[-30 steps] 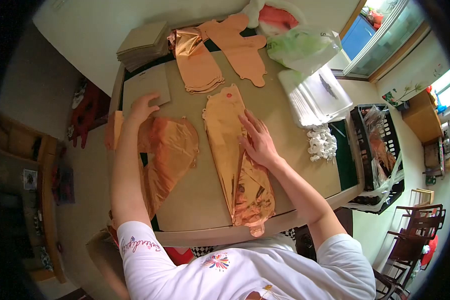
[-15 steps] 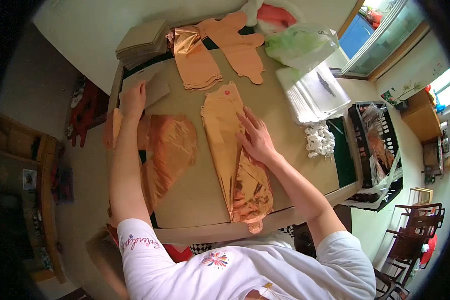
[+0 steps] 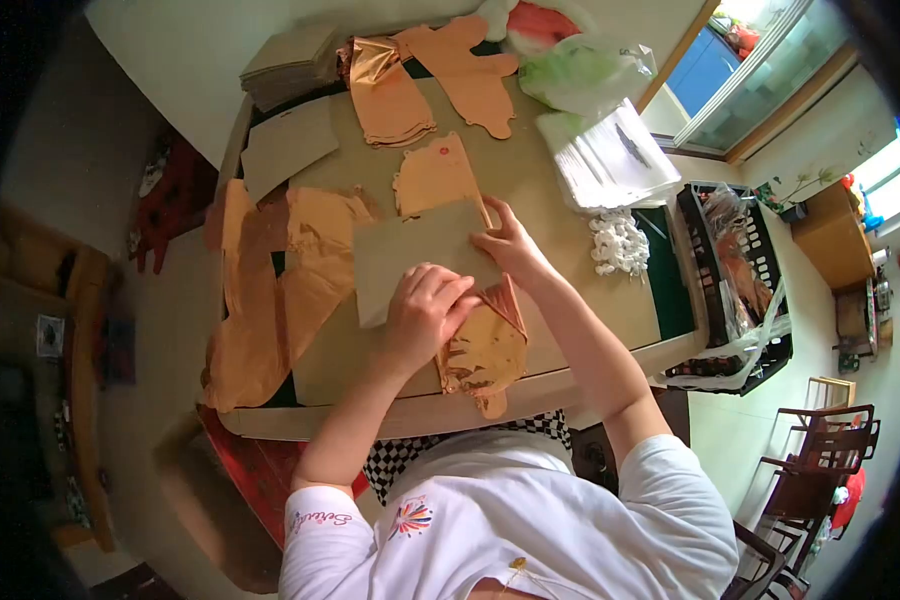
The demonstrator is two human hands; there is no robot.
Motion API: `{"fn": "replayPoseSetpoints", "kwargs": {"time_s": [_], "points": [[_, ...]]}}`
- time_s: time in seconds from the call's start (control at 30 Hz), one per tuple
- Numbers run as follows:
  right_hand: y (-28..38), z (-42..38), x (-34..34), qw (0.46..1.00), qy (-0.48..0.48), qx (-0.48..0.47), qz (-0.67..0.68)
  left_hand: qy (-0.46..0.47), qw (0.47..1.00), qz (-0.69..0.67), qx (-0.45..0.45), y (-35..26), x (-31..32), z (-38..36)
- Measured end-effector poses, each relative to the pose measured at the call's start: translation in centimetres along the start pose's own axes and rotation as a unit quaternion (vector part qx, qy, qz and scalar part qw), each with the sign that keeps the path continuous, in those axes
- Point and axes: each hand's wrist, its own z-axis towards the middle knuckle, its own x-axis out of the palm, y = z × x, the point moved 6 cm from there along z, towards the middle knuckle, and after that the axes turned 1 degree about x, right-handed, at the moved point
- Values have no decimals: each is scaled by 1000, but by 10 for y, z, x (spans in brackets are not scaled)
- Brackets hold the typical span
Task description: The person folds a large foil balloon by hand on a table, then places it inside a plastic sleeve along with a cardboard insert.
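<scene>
A grey cardboard sheet (image 3: 400, 250) lies across the middle of a folded rose-gold foil balloon (image 3: 438, 172). The balloon's upper end shows beyond the card, and its crinkled lower end lies nearer my body. My left hand (image 3: 428, 308) is over the card's lower edge with fingers curled together, pinching the foil fold there; the fingertips are partly hidden. At the card's right edge my right hand (image 3: 513, 248) grips it, thumb on top and fingers along the side.
Another foil balloon (image 3: 320, 250) is spread at the left. Loose cardboard (image 3: 288, 145) and a cardboard stack (image 3: 290, 65) lie behind it. More foil balloons (image 3: 390, 100), clear plastic sleeves (image 3: 610, 160), white ties (image 3: 620, 243) and a black crate (image 3: 715, 300) stand further back and right.
My left hand has come from the cardboard at the left to the middle, and a card now lies on the balloon. My right hand has moved to the card's edge.
</scene>
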Motion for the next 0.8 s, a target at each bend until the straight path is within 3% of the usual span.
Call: {"fn": "replayPoseSetpoints", "kwargs": {"time_s": [0.03, 0.13, 0.27, 0.37, 0.4, 0.5, 0.63, 0.67, 0.8], "points": [[-2, -1, -3, 1000, 19, -7, -17, -8, 999, -48, -22, -5, -7, 1], [-7, -16, -24, 989, -23, -30, -140, -7, 993, 39, -109, 28, 0, -14], [-8, -36, -34, 964, -77, -73, -242, 68, 979, 102, -160, 65, 29, -34], [-2, -50, -33, 937, -119, -138, -298, 109, 979, 108, -135, 71, 38, -26], [-3, -53, -33, 929, -121, -68, -342, 117, 979, 102, -133, 73, 43, -26], [8, -64, -21, 824, -178, -202, -499, 126, 980, 92, -127, 77, 52, -27], [10, -71, 17, 730, -74, -378, -565, 113, 981, 92, -128, 77, 55, -29], [3, -68, 21, 756, -49, -354, -548, 111, 981, 93, -129, 78, 55, -28], [-10, -63, 24, 769, -55, -336, -541, 109, 982, 91, -123, 82, 54, -1]]}}
